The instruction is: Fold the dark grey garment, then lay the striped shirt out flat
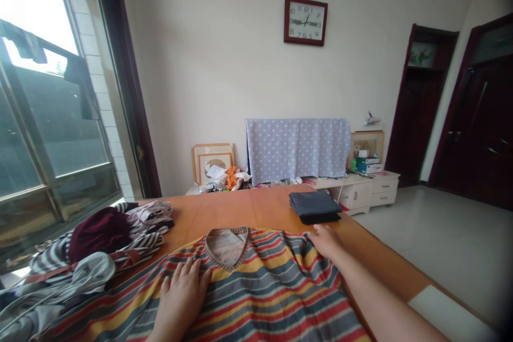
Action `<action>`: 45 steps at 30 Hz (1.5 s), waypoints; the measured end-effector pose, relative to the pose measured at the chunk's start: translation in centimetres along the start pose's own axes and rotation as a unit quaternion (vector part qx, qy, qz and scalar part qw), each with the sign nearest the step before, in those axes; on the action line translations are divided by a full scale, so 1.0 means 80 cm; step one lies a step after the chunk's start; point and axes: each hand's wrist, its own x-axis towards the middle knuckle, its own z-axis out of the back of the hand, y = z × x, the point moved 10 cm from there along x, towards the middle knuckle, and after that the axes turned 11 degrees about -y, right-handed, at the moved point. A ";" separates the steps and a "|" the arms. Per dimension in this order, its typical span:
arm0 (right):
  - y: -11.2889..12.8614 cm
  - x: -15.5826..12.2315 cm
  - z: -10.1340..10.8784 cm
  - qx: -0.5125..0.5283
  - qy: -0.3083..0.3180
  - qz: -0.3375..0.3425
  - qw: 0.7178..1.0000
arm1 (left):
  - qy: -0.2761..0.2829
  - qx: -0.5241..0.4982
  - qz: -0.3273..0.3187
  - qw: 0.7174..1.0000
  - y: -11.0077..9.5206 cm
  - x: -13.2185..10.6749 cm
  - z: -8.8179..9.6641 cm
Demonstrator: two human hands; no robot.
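A striped V-neck sweater (264, 288) in red, yellow, grey and blue lies spread on the wooden table, its neck opening pointing away from me. My left hand (182, 291) rests flat on it left of the neckline, fingers spread. At the far right shoulder, my right hand (326, 243) has its fingers closed on the fabric, which puckers there. One long sleeve stretches toward the lower left, partly beside a heap of clothes. Just beyond my right hand sits a folded stack of dark cloth (315, 207).
Heaped on the table's left side are loose clothes (100, 235), including maroon, grey and striped pieces. A pale flat sheet (444, 312) lies at the right edge of the table (224, 206). Behind stands a low white cabinet (360, 195) beside a polka-dot cloth cover (296, 149).
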 end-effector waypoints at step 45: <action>0.212 -0.031 -0.054 0.135 0.071 0.127 0.980 | -0.021 -0.058 0.026 0.998 -0.001 0.062 0.052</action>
